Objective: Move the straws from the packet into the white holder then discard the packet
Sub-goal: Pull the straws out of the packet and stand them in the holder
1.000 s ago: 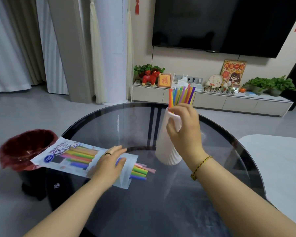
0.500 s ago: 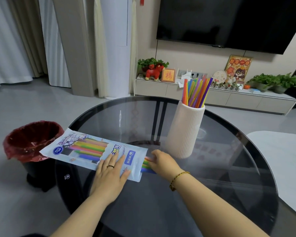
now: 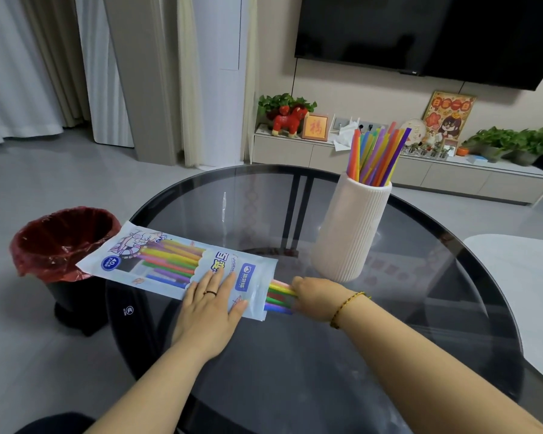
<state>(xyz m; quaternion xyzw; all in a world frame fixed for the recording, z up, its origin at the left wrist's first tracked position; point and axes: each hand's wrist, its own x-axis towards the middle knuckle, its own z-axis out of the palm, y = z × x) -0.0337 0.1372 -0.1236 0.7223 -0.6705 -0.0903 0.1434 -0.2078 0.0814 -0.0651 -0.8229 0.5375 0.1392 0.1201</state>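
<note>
A white and blue straw packet (image 3: 170,261) lies flat on the round glass table (image 3: 295,371), its left end over the table's edge. My left hand (image 3: 210,305) presses flat on the packet's right half, fingers spread. Coloured straws (image 3: 278,297) stick out of the packet's open right end, and my right hand (image 3: 317,297) is closed around their tips. The ribbed white holder (image 3: 350,230) stands upright just behind my right hand, with several coloured straws (image 3: 376,158) fanned out of its top.
A black bin with a red liner (image 3: 57,242) stands on the floor left of the table, under the packet's left end. A white tabletop (image 3: 527,296) lies at the right. A low cabinet (image 3: 420,170) with ornaments runs along the far wall.
My right hand left the holder's rim, came down to the packet's open end and closed on the protruding straws. My left hand stayed pressed on the packet. The camera moved closer.
</note>
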